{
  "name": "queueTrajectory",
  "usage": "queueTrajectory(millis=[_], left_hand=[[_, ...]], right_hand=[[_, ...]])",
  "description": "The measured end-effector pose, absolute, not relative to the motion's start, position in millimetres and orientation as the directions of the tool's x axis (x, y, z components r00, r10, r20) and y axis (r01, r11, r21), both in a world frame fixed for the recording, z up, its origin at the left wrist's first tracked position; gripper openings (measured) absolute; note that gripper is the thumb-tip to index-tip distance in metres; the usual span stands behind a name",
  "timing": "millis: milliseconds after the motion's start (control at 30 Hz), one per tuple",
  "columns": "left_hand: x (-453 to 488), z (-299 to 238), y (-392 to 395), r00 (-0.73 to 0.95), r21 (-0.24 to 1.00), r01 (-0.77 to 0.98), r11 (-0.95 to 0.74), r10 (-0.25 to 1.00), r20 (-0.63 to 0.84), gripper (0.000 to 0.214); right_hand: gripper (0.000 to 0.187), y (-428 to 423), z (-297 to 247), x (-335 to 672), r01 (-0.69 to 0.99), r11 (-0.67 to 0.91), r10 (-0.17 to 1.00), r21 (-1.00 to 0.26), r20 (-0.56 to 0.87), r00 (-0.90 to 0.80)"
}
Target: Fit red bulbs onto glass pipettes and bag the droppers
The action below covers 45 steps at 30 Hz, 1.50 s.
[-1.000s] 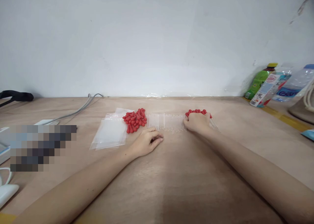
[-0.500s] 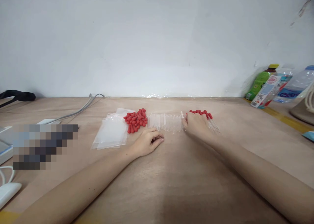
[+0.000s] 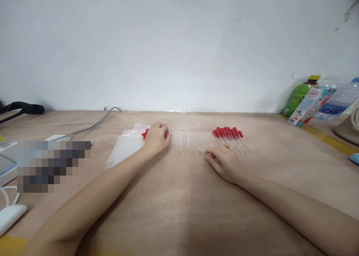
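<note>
My left hand [image 3: 156, 138] lies curled over the pile of loose red rubber caps [image 3: 144, 133], fingers down in it; what they pinch is hidden. A row of clear glass tubes [image 3: 190, 140] lies side by side in the middle of the wooden table [image 3: 179, 203]. My right hand [image 3: 224, 160] rests on the table just in front of that row, fingers closed on one clear tube [image 3: 204, 151] that sticks out to the left. Behind it lie several finished droppers with red caps [image 3: 230, 135], fanned out in a row.
Flat clear plastic bags [image 3: 125, 149] lie left of the caps. A grey cable [image 3: 89, 127] and white devices [image 3: 12, 215] sit at the far left. Drink bottles [image 3: 311, 98] lean against the wall at the back right. A white wall closes off the back.
My left hand moved from the table up onto the red cap pile. My right hand drew back from the capped droppers toward me with one clear tube, uncovering them.
</note>
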<state>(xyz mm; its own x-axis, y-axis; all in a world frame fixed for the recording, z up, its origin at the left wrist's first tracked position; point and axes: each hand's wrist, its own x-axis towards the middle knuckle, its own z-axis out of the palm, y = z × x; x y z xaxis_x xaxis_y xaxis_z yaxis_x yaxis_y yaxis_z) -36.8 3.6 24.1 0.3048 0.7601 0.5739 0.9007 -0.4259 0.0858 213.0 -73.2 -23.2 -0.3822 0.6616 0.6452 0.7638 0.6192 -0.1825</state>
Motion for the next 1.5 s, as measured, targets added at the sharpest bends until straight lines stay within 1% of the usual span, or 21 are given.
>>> queueTrajectory(millis=[67,133,267,433,700,933,1000,1100,1200,1267,1333,1500], left_hand=[[-37.5,29.8,18.3,0.244,0.007,0.954,-0.3,0.791,0.561,0.014],[-35.5,31.7,29.0,0.208,-0.067,0.977,-0.205,0.817,0.538,0.02],[-29.0,27.8,41.1,0.191,-0.174,0.978,-0.119,0.848,0.494,0.034],[-26.9,24.2,48.3,0.194,-0.211,0.973,-0.097,0.84,0.507,0.028],[-28.1,18.9,48.4,0.24,-0.219,0.965,-0.147,0.833,0.499,0.027],[-26.9,25.2,42.3,0.246,-0.177,0.968,-0.179,0.817,0.521,0.024],[-27.1,28.3,32.7,0.265,-0.137,0.964,-0.227,0.79,0.552,0.021],[-28.7,27.2,8.6,0.369,-0.015,0.892,-0.452,0.709,0.6,0.017],[-31.5,19.6,-21.2,0.538,0.056,0.732,-0.679,0.627,0.564,0.017],[-32.6,13.8,-39.0,0.624,0.099,0.648,-0.755,0.601,0.5,0.017],[-32.3,9.5,-52.3,0.652,0.13,0.633,-0.764,0.616,0.442,0.02],[-26.6,7.0,-62.6,0.599,0.188,0.687,-0.701,0.694,0.399,0.022]], right_hand=[[0.016,-72.4,-23.3,212.7,0.763,0.621,0.659,-0.179,0.646,-0.385],[0.016,-71.9,-23.5,213.1,0.765,0.619,0.661,-0.177,0.643,-0.386],[0.015,-71.3,-23.6,214.0,0.768,0.616,0.668,-0.173,0.632,-0.393],[0.015,-71.5,-23.4,213.6,0.771,0.616,0.657,-0.162,0.645,-0.39],[0.015,-71.3,-22.7,213.4,0.777,0.614,0.645,-0.136,0.655,-0.395],[0.014,-72.4,-21.8,213.1,0.782,0.608,0.651,-0.137,0.651,-0.392],[0.013,-73.0,-21.1,212.6,0.787,0.6,0.653,-0.142,0.656,-0.379],[0.014,-73.2,-20.5,212.1,0.796,0.587,0.656,-0.146,0.662,-0.362],[0.015,-72.8,-20.9,212.4,0.798,0.583,0.66,-0.153,0.662,-0.355],[0.015,-72.6,-21.2,212.7,0.797,0.583,0.662,-0.155,0.659,-0.356],[0.015,-72.7,-21.0,212.7,0.796,0.584,0.663,-0.155,0.657,-0.359],[0.016,-74.1,-18.7,211.4,0.8,0.584,0.651,-0.142,0.67,-0.356]])
